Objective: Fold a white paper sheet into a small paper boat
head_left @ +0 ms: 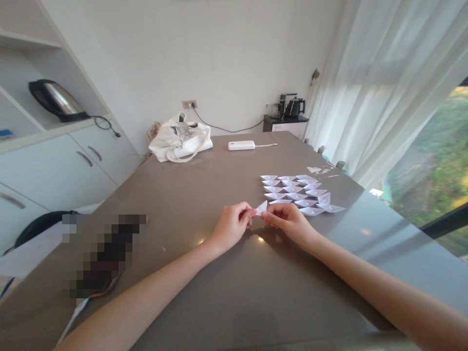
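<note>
A small piece of folded white paper (262, 208) is held just above the table, pinched from both sides. My left hand (234, 222) grips its left edge between thumb and fingers. On the opposite side, the fingertips of my right hand (287, 218) are closed on its right edge. Just beyond my right hand, several folded white paper boats (291, 189) stand in rows on the brown table (197, 195). The fingers partly cover the folded paper, so its full shape cannot be made out.
A white bag (183, 139) lies at the table's far left, with a white power bank (241, 145) and short cable to its right. Paper scraps (320, 170) lie near the right edge. A pixelated dark object (109, 256) is at left. A coffee maker (292, 106) stands behind.
</note>
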### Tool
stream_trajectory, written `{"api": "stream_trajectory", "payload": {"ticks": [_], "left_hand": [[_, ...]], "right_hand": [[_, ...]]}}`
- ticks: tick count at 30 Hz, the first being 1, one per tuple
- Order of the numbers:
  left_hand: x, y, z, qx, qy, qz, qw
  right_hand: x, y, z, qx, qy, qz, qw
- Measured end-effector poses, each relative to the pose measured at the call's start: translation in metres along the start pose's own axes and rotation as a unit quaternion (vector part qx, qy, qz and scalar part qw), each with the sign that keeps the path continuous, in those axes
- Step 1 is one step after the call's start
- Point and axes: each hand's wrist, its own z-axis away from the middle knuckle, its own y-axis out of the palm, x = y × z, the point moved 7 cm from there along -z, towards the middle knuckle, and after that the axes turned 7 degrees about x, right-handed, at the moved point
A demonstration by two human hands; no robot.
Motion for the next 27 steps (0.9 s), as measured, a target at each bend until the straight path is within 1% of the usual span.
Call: {"api": "stream_trajectory", "payload": {"ticks": [4,8,10,15,19,22,25,27], "left_hand": [[-0.001,0.002,0.001,0.001,-0.008,0.023,1.000],[0.000,0.008,0.000,0.041,-0.010,0.116,0.992],[0.000,0.007,-0.002,0.045,-0.010,0.157,0.986],[0.001,0.001,-0.004,0.020,-0.009,0.150,0.988],[0.002,0.001,-0.003,0.012,-0.009,0.160,0.987],[0.003,0.005,-0.003,0.034,-0.014,0.202,0.979],[0.003,0.011,-0.003,0.075,-0.015,0.261,0.962],[0.004,0.016,-0.003,0.107,-0.024,0.300,0.948]], "right_hand": [[0.003,0.000,0.000,-0.003,-0.013,-0.004,1.000],[0.002,0.000,0.000,0.010,-0.011,0.010,1.000],[0.001,0.001,0.000,0.020,-0.012,0.025,0.999],[0.001,0.007,0.001,0.028,-0.013,0.035,0.999],[0.002,0.011,0.001,0.040,-0.013,0.050,0.998],[0.004,0.010,0.003,0.044,-0.016,0.053,0.997],[0.007,0.007,0.004,0.031,-0.029,0.076,0.996],[0.007,0.007,0.004,0.035,-0.035,0.077,0.996]]}}
